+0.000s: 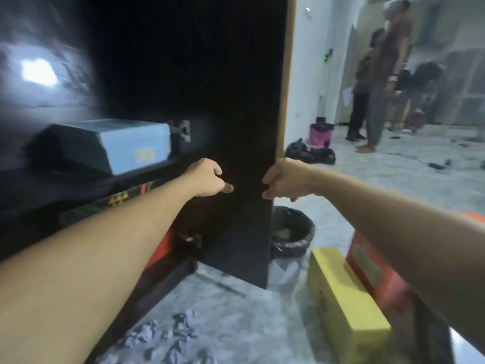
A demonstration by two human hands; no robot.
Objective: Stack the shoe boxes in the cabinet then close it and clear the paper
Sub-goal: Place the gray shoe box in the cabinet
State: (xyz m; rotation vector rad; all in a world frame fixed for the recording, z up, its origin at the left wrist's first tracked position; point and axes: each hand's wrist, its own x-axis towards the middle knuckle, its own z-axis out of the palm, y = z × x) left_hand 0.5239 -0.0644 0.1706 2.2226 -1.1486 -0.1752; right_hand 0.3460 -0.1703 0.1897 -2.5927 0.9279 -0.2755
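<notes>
The dark cabinet stands with its door (236, 127) swung out to the right. On its upper shelf lies a pale blue shoe box (118, 143). Under it I see a black box with red and yellow marks (118, 200) and, lower, an orange box (161, 249), both partly behind my left arm. My left hand (210, 177) and my right hand (284, 179) hover in front of the door's inner face, fingers loosely curled, holding nothing. A yellow box (341, 298) and a red box (375, 274) lie on the floor at the right. Crumpled grey paper (168, 337) lies in front of the cabinet.
A round bin with a black liner (291, 232) stands just behind the door's edge. Dark bags (309, 153) and a pink bucket (321, 132) sit further back. Two people (378, 82) stand at the far right on the pale marbled floor (236, 311).
</notes>
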